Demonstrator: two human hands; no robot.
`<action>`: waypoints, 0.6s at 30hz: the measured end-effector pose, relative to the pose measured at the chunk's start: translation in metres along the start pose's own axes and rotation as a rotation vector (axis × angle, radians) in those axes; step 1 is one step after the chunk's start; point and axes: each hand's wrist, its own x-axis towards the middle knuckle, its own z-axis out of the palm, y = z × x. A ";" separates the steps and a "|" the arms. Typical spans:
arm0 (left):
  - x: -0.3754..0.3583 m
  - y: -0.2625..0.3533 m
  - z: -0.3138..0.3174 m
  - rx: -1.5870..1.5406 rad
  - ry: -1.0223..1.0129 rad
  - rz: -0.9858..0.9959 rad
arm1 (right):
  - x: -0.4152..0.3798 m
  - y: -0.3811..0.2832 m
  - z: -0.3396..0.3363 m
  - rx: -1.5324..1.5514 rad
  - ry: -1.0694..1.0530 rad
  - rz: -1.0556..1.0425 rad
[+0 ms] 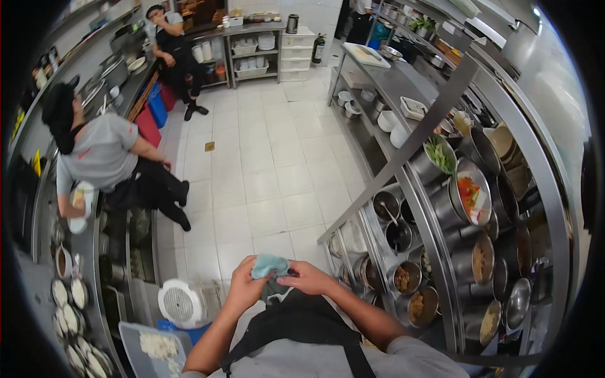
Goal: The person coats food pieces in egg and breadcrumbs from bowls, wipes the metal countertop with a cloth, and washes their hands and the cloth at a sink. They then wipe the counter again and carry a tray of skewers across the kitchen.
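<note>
A bunched pale green-blue cloth [271,264] is held up in front of my body, above the dark apron. My left hand [247,282] is closed around its left side. On the other side my right hand [307,278] grips the cloth with its fingers, the thumb side turned inward. A lower fold of the cloth hangs between the two hands. Part of the fingers on both hands is hidden by the fabric.
A steel rack [441,252] with several metal food pots stands close on my right. At left, a co-worker [101,145] leans at the counter; another person [169,53] stands farther back. A white motor-like unit [181,303] and a grey bin [132,340] sit low at left.
</note>
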 end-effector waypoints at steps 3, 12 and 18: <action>0.059 -0.007 -0.018 0.011 0.048 -0.078 | 0.049 -0.025 -0.060 -0.117 0.156 0.002; 0.213 0.018 -0.071 -0.001 0.224 -0.063 | 0.207 -0.124 -0.170 -0.507 0.257 -0.316; 0.321 -0.026 -0.114 -0.696 0.579 -0.086 | 0.296 -0.141 -0.249 -0.572 0.243 -0.182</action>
